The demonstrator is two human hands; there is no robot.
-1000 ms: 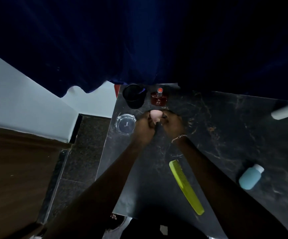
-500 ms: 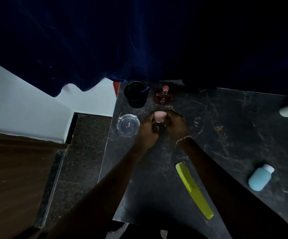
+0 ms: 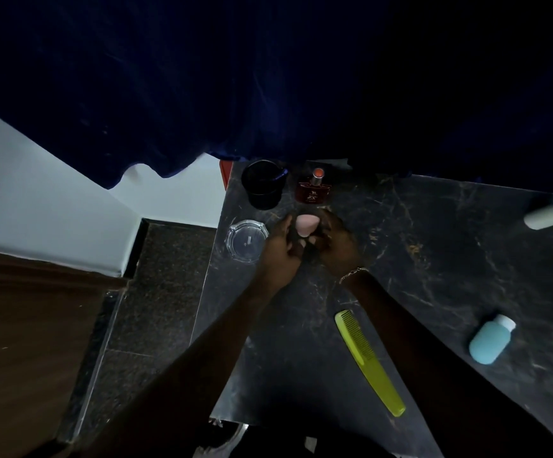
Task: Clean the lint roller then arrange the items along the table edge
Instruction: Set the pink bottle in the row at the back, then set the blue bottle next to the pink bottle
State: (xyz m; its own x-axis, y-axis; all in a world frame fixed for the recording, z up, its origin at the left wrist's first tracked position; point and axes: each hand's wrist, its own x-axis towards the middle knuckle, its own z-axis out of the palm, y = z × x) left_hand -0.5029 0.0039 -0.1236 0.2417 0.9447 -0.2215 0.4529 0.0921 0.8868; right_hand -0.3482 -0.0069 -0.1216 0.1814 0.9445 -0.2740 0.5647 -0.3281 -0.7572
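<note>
Pink sponge (image 3: 306,225) (teardrop-shaped) pinched between both hands, left (image 3: 280,249) and right (image 3: 336,244), fingers curled.

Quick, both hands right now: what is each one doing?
Left hand: closed on the pink sponge, lower left side.
Right hand: closed on the same sponge from the right.

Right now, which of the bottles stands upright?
The dark red perfume bottle by the black cup. The teal bottle and the white tube both lie on their sides.
</note>
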